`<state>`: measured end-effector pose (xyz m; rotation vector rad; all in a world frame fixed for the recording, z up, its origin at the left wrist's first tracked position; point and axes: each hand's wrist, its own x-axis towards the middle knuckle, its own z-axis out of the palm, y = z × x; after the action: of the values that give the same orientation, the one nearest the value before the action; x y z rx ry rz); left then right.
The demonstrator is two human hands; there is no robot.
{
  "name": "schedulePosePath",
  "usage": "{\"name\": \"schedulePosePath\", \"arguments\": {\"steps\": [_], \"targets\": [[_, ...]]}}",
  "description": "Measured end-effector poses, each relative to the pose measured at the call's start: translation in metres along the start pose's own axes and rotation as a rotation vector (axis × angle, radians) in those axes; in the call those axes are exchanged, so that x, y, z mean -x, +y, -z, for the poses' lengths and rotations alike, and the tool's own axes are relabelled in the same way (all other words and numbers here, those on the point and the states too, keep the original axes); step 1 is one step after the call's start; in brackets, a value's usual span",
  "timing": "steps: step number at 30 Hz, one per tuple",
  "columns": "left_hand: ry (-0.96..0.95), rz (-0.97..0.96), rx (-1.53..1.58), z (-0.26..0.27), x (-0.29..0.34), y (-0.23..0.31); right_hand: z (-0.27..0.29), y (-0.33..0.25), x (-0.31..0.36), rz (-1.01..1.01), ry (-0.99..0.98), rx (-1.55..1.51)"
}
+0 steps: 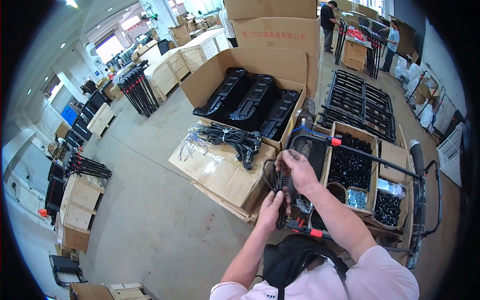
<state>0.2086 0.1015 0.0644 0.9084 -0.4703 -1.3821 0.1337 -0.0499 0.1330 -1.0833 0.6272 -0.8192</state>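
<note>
A looped black cable (280, 218) hangs between my two hands. My left hand (271, 209) is closed around its lower part. Just above and to the right, my right hand (298, 171) pinches its upper part, with the fingertips partly hidden. To the left of my hands, a bundle of black power cords (227, 136) with plugs and thin blue and white wire ends lies on a closed carton (212, 172). A black tubular frame (382, 162) with red clips stands to the right of my hands, a blue wire (303, 128) near its far corner.
An open cardboard box (210, 84) of black plastic covers (250, 102) stands ahead. On the right are a tray of small black parts (352, 162), a box of silver screws (357, 197) and stacked black frames (357, 100). Two people work at the far right.
</note>
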Motion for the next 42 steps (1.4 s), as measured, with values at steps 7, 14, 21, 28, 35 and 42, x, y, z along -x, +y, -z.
{"name": "schedulePosePath", "arguments": {"steps": [7, 14, 21, 28, 35, 42], "targets": [[-0.159, 0.375, 0.288, -0.072, -0.034, -0.028, 0.09, 0.003, -0.015, -0.091, 0.427, -0.38], [-0.27, 0.571, 0.021, -0.119, -0.02, -0.062, 0.204, -0.027, 0.003, 0.007, 0.84, -0.326], [-0.387, 0.562, -0.197, -0.149, 0.029, -0.072, 0.273, -0.068, 0.046, 0.15, 0.954, -0.369], [-0.392, 0.26, -0.714, -0.124, 0.084, -0.122, 0.261, -0.107, 0.138, 0.298, 0.683, -0.341], [-0.44, -0.315, -1.422, -0.135, 0.131, -0.073, 0.192, -0.127, 0.294, 0.138, 0.177, -0.455], [-0.017, -0.84, -1.127, -0.225, 0.171, 0.022, 0.181, -0.109, 0.381, 0.08, -0.149, -0.516]]}}
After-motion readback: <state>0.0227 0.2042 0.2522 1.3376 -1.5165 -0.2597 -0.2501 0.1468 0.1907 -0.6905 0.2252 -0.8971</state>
